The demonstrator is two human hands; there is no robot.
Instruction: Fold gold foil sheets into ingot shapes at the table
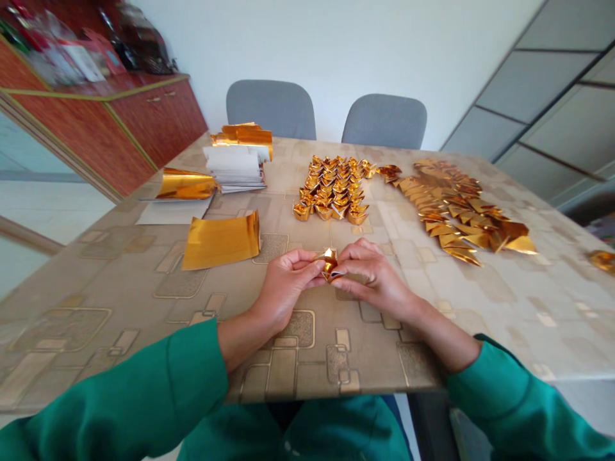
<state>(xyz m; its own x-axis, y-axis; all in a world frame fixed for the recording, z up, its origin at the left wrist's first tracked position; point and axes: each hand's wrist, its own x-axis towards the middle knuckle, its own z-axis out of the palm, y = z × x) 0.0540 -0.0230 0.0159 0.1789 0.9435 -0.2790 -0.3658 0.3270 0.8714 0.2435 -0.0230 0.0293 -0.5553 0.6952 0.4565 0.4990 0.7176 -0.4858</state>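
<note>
Between my two hands, just above the table, is a small folded gold paper ingot (329,261). My left hand (288,282) pinches its left side between thumb and fingers. On the right side, my right hand (372,275) grips it with thumb and fingertips, which hide part of it. Beyond my hands stand rows of finished gold paper ingots (331,189), set close together. A single curled gold paper sheet (221,242) lies to the left of my left hand. Flat folded gold paper pieces (451,205) are spread in an overlapping heap at the right.
A stack of white-backed paper (235,168) stands at the back left, with gold sheets (185,184) beside it. A patterned cloth covers the table (120,275). Two grey chairs (270,109) stand behind it. One gold piece (601,260) sits at the far right.
</note>
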